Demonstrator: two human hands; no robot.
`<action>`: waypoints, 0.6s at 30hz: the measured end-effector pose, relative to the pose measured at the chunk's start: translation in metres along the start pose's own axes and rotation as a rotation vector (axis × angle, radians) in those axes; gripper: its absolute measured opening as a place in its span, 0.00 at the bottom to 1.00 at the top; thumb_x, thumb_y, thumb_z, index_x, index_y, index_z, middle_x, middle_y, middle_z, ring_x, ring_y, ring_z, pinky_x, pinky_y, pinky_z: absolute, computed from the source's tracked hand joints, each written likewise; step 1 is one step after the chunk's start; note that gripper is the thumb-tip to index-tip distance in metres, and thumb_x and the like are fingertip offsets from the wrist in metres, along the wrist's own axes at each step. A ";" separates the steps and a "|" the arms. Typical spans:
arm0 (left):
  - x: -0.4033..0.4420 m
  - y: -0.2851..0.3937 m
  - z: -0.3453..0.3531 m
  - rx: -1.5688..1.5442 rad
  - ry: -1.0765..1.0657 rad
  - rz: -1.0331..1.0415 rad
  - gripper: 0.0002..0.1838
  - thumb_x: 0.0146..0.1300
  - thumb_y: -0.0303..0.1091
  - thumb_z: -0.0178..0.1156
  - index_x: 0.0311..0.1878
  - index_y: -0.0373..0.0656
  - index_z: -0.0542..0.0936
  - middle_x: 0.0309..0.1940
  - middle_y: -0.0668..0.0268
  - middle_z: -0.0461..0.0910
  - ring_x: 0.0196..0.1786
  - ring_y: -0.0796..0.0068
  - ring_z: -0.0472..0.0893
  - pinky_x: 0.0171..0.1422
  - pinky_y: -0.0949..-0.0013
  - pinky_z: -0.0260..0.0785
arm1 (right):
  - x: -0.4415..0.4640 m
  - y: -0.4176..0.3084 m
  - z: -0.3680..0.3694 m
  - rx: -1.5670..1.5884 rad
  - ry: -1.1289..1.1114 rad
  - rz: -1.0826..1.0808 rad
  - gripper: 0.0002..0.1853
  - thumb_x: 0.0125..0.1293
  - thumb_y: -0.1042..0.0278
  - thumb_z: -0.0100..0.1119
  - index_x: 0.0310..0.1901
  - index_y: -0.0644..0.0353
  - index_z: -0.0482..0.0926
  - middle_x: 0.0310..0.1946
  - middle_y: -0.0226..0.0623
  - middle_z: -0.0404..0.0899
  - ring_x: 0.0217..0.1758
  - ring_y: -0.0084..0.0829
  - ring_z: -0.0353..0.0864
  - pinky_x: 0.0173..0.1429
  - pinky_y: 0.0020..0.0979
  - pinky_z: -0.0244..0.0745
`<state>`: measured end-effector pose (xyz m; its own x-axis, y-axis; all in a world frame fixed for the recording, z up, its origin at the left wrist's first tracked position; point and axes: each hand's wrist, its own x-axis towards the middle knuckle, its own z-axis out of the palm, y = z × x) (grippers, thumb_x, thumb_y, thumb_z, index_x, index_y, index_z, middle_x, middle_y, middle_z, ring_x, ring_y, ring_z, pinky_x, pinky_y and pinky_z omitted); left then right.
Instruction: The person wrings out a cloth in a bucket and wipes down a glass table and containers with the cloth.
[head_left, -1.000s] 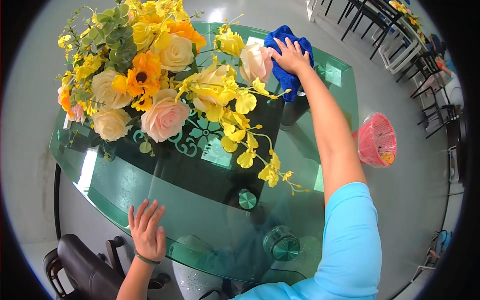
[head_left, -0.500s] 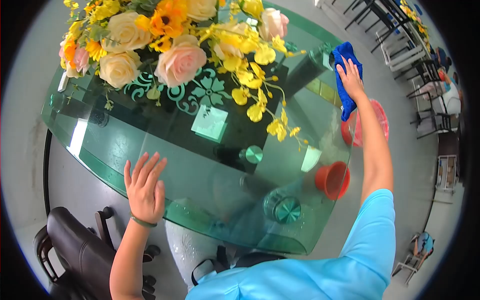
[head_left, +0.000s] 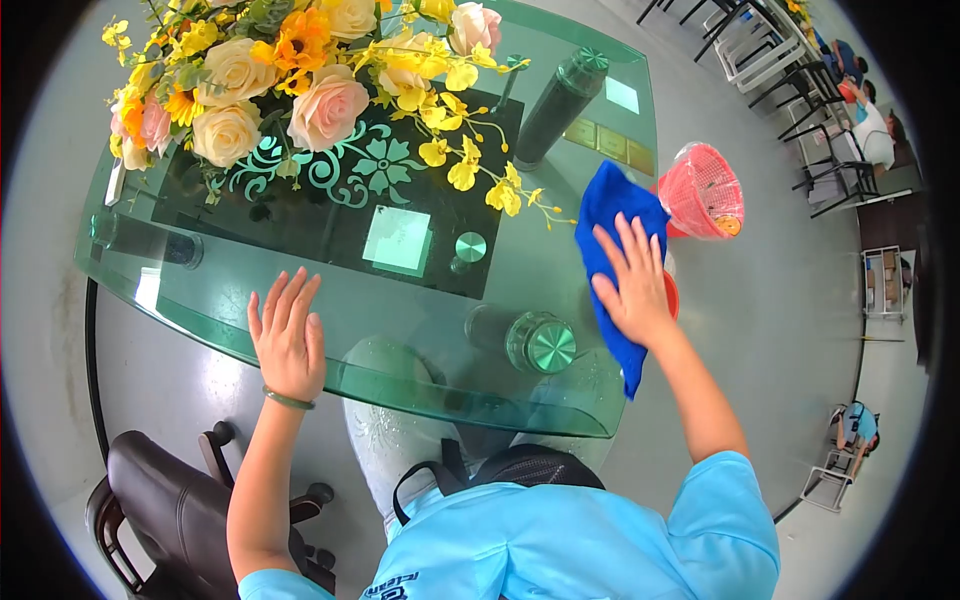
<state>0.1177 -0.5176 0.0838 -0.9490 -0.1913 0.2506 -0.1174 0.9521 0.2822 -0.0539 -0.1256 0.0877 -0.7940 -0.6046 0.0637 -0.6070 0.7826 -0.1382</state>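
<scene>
My right hand (head_left: 637,285) lies with fingers spread on a blue cloth (head_left: 612,200), pressing it against the right side of a green-tinted glass table (head_left: 390,305). The cloth's lower end hangs at the table's right edge. At the near left edge of the glass, my left hand (head_left: 290,345) rests palm down, fingers stretched out, holding nothing. A bracelet circles that wrist. Beyond both hands, an arrangement of roses and yellow flowers (head_left: 330,105) covers the far left of the tabletop.
A red mesh basket (head_left: 705,190) with a plastic liner stands on the floor right of the table. A red pot (head_left: 671,295) is partly hidden behind my right hand. At lower left is a dark office chair (head_left: 175,495). Chairs and people appear farther right.
My right hand and the blue cloth have come nearer to me along the table's right side. The left hand stays at the near edge. The view has shifted.
</scene>
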 end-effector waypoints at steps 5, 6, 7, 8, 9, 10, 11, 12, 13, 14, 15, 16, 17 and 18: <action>-0.002 -0.001 0.004 0.019 0.030 0.017 0.20 0.66 0.37 0.42 0.59 0.47 0.74 0.61 0.66 0.72 0.68 0.64 0.64 0.75 0.53 0.38 | -0.045 -0.052 -0.006 0.041 -0.103 -0.077 0.31 0.63 0.48 0.50 0.67 0.47 0.63 0.71 0.47 0.51 0.74 0.53 0.45 0.74 0.56 0.37; -0.003 -0.001 0.003 0.023 0.040 0.024 0.20 0.66 0.36 0.42 0.59 0.46 0.74 0.61 0.66 0.71 0.68 0.64 0.64 0.75 0.53 0.38 | -0.049 -0.062 -0.006 0.052 -0.111 -0.094 0.31 0.62 0.48 0.51 0.67 0.46 0.64 0.71 0.46 0.52 0.74 0.53 0.45 0.74 0.56 0.37; -0.003 0.001 0.002 0.029 0.055 0.038 0.21 0.65 0.35 0.44 0.59 0.44 0.73 0.62 0.65 0.71 0.68 0.63 0.64 0.75 0.53 0.38 | -0.051 -0.071 -0.004 0.068 -0.109 -0.107 0.31 0.61 0.48 0.52 0.67 0.44 0.64 0.70 0.46 0.52 0.74 0.53 0.45 0.74 0.56 0.37; -0.004 0.002 0.002 0.038 0.061 0.042 0.21 0.65 0.35 0.44 0.59 0.44 0.73 0.62 0.65 0.71 0.68 0.63 0.64 0.75 0.53 0.38 | -0.051 -0.082 -0.002 0.076 -0.102 -0.119 0.32 0.60 0.48 0.54 0.67 0.43 0.64 0.70 0.45 0.53 0.74 0.53 0.46 0.73 0.57 0.38; -0.005 0.001 0.002 0.001 0.105 0.064 0.21 0.63 0.34 0.45 0.59 0.44 0.73 0.62 0.64 0.70 0.69 0.63 0.63 0.75 0.53 0.39 | -0.047 -0.093 0.001 0.087 -0.089 -0.135 0.32 0.60 0.48 0.54 0.67 0.43 0.64 0.70 0.45 0.53 0.74 0.53 0.46 0.73 0.57 0.38; -0.005 0.000 0.002 -0.034 0.149 0.088 0.21 0.62 0.33 0.46 0.59 0.43 0.72 0.62 0.64 0.70 0.69 0.63 0.63 0.75 0.53 0.39 | -0.043 -0.105 0.004 0.100 -0.074 -0.152 0.33 0.60 0.47 0.54 0.67 0.42 0.64 0.70 0.45 0.53 0.74 0.53 0.47 0.73 0.57 0.38; -0.007 -0.001 0.001 -0.027 0.151 0.114 0.23 0.61 0.32 0.47 0.60 0.41 0.71 0.63 0.62 0.69 0.69 0.63 0.63 0.75 0.53 0.40 | -0.036 -0.120 0.006 0.117 -0.060 -0.170 0.33 0.60 0.47 0.55 0.67 0.42 0.63 0.69 0.45 0.55 0.73 0.53 0.47 0.73 0.58 0.39; -0.008 -0.002 0.002 -0.013 0.157 0.118 0.23 0.61 0.32 0.47 0.60 0.41 0.71 0.63 0.62 0.69 0.69 0.63 0.63 0.75 0.53 0.40 | -0.028 -0.134 0.009 0.124 -0.045 -0.179 0.33 0.60 0.47 0.54 0.67 0.44 0.63 0.69 0.46 0.56 0.73 0.53 0.48 0.73 0.58 0.39; -0.007 -0.003 0.002 -0.049 0.172 0.120 0.23 0.61 0.32 0.47 0.60 0.41 0.71 0.63 0.62 0.69 0.69 0.63 0.63 0.75 0.53 0.40 | -0.020 -0.147 0.014 0.142 -0.009 -0.182 0.33 0.61 0.46 0.53 0.67 0.45 0.63 0.69 0.46 0.56 0.73 0.53 0.48 0.73 0.58 0.39; -0.007 -0.003 0.002 -0.083 0.186 0.122 0.23 0.61 0.32 0.47 0.61 0.41 0.70 0.64 0.62 0.68 0.69 0.63 0.63 0.75 0.53 0.40 | -0.013 -0.159 0.020 0.163 0.026 -0.186 0.33 0.62 0.46 0.53 0.67 0.47 0.63 0.69 0.47 0.56 0.73 0.54 0.48 0.73 0.59 0.39; -0.006 -0.002 0.001 -0.102 0.185 0.132 0.24 0.60 0.31 0.48 0.61 0.42 0.69 0.65 0.61 0.67 0.70 0.61 0.62 0.75 0.51 0.40 | -0.007 -0.169 0.024 0.196 0.044 -0.191 0.32 0.63 0.46 0.51 0.67 0.50 0.63 0.68 0.48 0.56 0.73 0.54 0.47 0.73 0.59 0.38; -0.008 0.000 0.000 -0.085 0.192 0.136 0.24 0.60 0.31 0.48 0.61 0.42 0.69 0.65 0.61 0.67 0.70 0.61 0.62 0.75 0.51 0.40 | -0.004 -0.173 0.026 0.206 0.058 -0.197 0.32 0.63 0.46 0.51 0.67 0.50 0.63 0.68 0.48 0.56 0.73 0.54 0.47 0.73 0.59 0.38; -0.008 0.005 0.000 -0.021 0.193 0.140 0.25 0.59 0.30 0.49 0.62 0.42 0.69 0.65 0.61 0.66 0.70 0.60 0.61 0.75 0.51 0.40 | 0.000 -0.176 0.028 0.236 0.046 -0.189 0.32 0.64 0.47 0.51 0.67 0.50 0.63 0.69 0.49 0.55 0.74 0.55 0.45 0.73 0.59 0.37; -0.007 0.013 0.000 0.042 0.197 0.145 0.26 0.58 0.28 0.51 0.62 0.42 0.68 0.66 0.60 0.65 0.71 0.59 0.60 0.75 0.50 0.40 | 0.004 -0.178 0.027 0.265 0.035 -0.181 0.31 0.64 0.47 0.50 0.67 0.49 0.62 0.69 0.49 0.54 0.74 0.55 0.44 0.73 0.59 0.36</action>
<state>0.1226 -0.5039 0.0861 -0.8822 -0.0907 0.4621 -0.0002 0.9813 0.1923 0.0520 -0.2713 0.0856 -0.6773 -0.7215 0.1439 -0.7123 0.5942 -0.3734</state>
